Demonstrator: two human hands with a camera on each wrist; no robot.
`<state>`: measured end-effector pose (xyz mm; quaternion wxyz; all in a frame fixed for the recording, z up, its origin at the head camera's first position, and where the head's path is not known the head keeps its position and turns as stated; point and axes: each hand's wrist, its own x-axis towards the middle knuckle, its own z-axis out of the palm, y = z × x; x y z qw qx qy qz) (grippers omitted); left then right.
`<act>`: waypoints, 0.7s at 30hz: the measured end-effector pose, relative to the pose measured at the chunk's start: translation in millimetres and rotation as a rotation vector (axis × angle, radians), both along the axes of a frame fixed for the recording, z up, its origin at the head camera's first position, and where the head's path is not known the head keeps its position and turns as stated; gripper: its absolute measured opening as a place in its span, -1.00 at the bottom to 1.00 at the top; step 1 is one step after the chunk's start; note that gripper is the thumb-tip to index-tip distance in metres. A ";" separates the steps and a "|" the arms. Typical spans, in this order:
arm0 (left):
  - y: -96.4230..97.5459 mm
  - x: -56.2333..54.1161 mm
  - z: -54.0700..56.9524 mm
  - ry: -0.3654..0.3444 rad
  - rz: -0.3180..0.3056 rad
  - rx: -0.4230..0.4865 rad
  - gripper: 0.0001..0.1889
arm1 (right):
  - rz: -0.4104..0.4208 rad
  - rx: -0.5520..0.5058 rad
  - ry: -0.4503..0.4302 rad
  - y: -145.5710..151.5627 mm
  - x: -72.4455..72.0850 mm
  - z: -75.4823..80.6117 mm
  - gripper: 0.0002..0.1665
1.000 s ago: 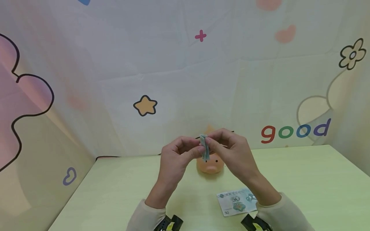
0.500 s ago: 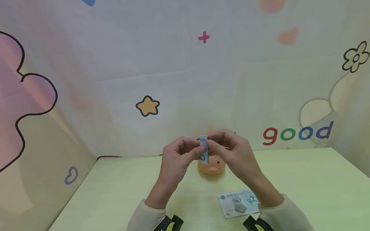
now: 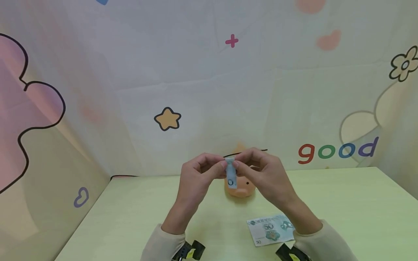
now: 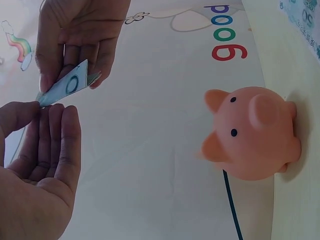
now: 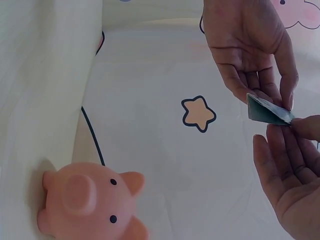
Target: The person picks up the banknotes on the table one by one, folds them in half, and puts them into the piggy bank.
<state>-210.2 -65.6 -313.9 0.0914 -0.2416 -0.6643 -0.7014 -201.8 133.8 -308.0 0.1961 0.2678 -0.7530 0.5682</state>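
Observation:
A banknote folded into a narrow strip [image 3: 231, 177] hangs between both hands, pale blue-green with a printed 0 near its lower end. My left hand [image 3: 200, 177] pinches its upper left edge between thumb and fingers. On the opposite edge, my right hand [image 3: 266, 177] pinches it the same way. In the left wrist view the folded banknote [image 4: 70, 86] narrows to a point at the fingertips, and its layers spread apart at the free end. Behind the hands, on the table, stands an orange-pink piggy bank [image 5: 87, 200], partly hidden in the head view.
A flat 50 banknote [image 3: 269, 230] lies on the pale yellow-green table [image 3: 137, 214] near the right forearm, which overlaps its right end. A printed cloth backdrop [image 3: 196, 90] rises behind and at both sides of the table.
The folded banknote has turned from edge-on to face the head camera, showing its printed 0. The left thumb has shifted up toward its top end, and both hands keep pinching it.

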 end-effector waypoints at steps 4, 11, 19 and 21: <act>-0.1 -0.1 -0.2 0.002 -0.004 0.009 -0.87 | 0.004 0.016 0.007 0.1 0.5 -0.6 -0.92; -0.7 0.6 -0.2 0.013 -0.004 0.000 -0.87 | 0.028 0.017 0.016 -0.1 0.3 -0.3 -0.93; 0.3 1.2 -0.2 0.043 0.026 -0.027 -0.90 | 0.033 0.022 0.017 -0.3 1.7 0.6 -0.94; 1.1 1.6 -0.1 0.052 0.034 -0.033 -0.91 | 0.033 0.023 0.017 -0.3 1.6 0.5 -0.94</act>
